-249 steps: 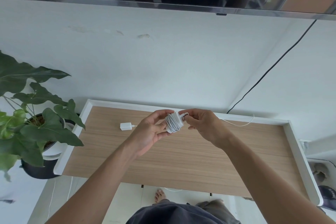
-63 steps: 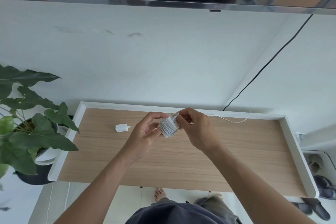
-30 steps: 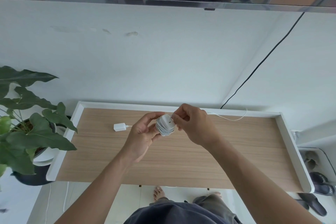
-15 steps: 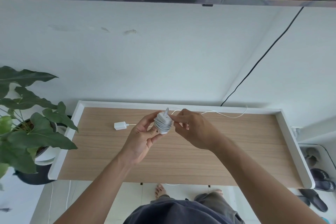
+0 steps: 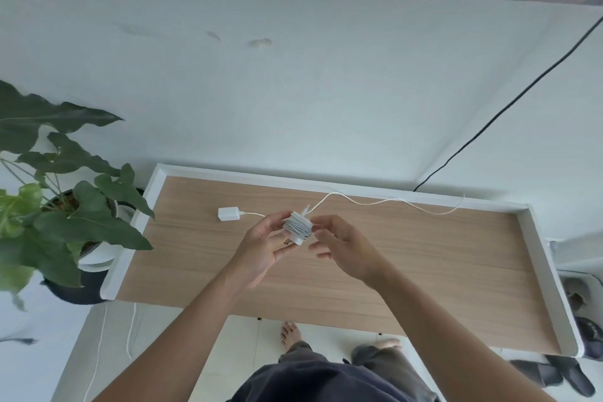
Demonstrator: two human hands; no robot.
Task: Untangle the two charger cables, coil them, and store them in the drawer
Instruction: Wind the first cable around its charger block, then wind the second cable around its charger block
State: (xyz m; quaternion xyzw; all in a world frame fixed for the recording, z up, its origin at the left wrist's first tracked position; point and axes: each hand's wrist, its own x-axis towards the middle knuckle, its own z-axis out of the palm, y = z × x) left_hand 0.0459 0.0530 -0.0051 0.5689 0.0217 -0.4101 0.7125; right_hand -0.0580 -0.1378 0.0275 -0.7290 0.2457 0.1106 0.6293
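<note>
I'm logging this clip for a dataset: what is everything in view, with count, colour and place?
table: one, wood top with white rim, centre
coiled cable: one, white-grey, held above the table
loose cable: one, white, trailing from the coil along the table's far side
charger plug: one, white, on the table, left of the coil
potted plant: one, green, left of the table
wall wire: one, black, right wall
slippers: two, dark, floor bottom right
left hand: one, grips the coiled cable
right hand: one, fingers relaxed beside the coil
</note>
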